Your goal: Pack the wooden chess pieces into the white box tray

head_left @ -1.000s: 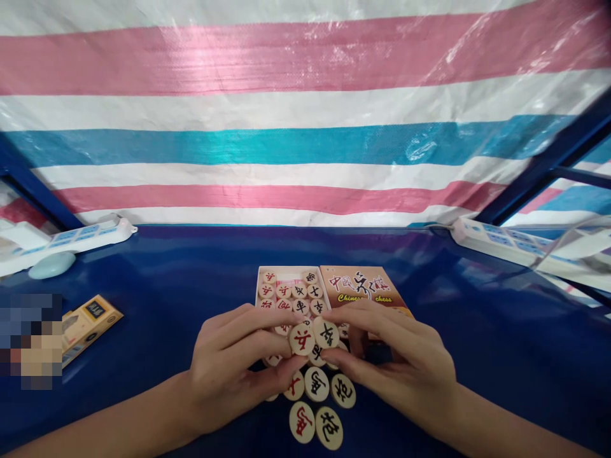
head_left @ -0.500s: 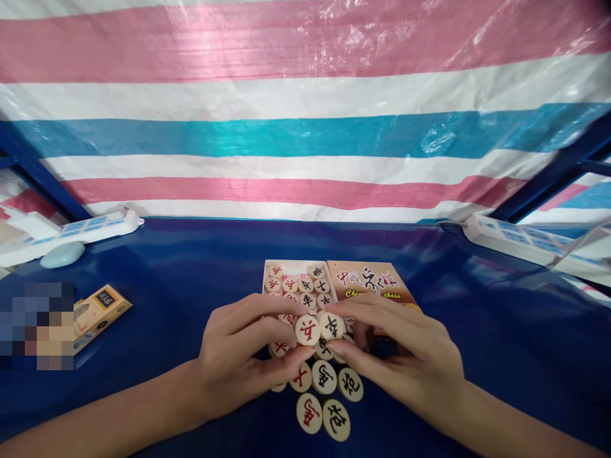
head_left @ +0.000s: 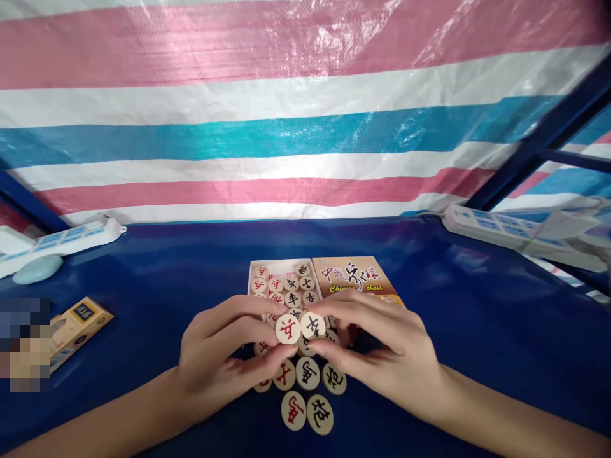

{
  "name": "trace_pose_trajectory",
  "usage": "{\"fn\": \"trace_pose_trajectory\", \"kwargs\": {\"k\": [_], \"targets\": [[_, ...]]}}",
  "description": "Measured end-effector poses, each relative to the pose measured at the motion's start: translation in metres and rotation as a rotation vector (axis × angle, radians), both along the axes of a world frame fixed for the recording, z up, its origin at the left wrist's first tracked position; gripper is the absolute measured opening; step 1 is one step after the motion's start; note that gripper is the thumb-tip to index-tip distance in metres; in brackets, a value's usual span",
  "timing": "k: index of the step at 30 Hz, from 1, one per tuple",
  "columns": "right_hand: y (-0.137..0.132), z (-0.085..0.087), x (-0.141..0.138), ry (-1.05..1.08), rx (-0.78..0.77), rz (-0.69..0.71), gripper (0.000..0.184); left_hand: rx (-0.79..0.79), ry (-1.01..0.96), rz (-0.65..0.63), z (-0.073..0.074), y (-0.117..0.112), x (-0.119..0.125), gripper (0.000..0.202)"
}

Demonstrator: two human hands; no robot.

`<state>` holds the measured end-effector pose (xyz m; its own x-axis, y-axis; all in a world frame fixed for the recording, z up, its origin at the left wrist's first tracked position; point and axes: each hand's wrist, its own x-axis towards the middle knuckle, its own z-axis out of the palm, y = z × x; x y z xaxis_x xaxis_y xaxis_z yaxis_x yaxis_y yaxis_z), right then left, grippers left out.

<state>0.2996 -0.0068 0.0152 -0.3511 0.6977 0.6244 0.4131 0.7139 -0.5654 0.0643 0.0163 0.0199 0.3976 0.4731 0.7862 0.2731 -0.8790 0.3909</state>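
Note:
Between the thumb and fingers of my left hand (head_left: pixel 233 343) is a red-marked Chinese chess piece (head_left: pixel 287 329), its face turned toward me. My right hand (head_left: pixel 377 337) pinches a black-marked Chinese chess piece (head_left: pixel 313 326) the same way. The two discs are side by side, edges close together, raised above other pieces. Behind them, a white-rimmed box (head_left: pixel 280 264) holds several rows of red and black pieces, partly hidden by my hands. Nearer me on the table lie more loose discs, among them a red piece (head_left: pixel 293 410) and a black piece (head_left: pixel 319 414).
The printed box lid (head_left: pixel 353 273) lies right of the open box on the blue table (head_left: pixel 191 261). At left are a small yellow carton (head_left: pixel 81 331), a pale rounded object (head_left: pixel 38 270) and a power strip (head_left: pixel 81 235). Another power strip (head_left: pixel 496 235) is at right.
The whole scene has shifted left in view, as my head turned slightly right. Both hands keep their pinch on the same two pieces, with hardly any movement relative to the box.

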Motion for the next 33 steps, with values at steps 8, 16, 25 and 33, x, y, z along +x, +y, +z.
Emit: {"fn": "trace_pose_trajectory", "kwargs": {"k": [8,16,25,33], "targets": [[0.000,0.000,0.000,-0.025,-0.018,-0.019,0.041,-0.040,-0.034,-0.043,-0.003,0.000,0.001,0.020],[0.015,0.010,0.007,-0.048,-0.027,-0.125,0.032,-0.289,-0.016,0.227,-0.003,0.036,-0.010,0.020],[0.078,0.024,-0.015,-0.447,-0.149,-0.262,0.014,-0.347,0.130,0.257,-0.017,0.073,-0.006,0.014],[0.081,0.012,-0.011,-0.476,-0.162,-0.228,0.015,-0.356,0.199,0.227,-0.020,0.075,-0.007,0.008]]}}
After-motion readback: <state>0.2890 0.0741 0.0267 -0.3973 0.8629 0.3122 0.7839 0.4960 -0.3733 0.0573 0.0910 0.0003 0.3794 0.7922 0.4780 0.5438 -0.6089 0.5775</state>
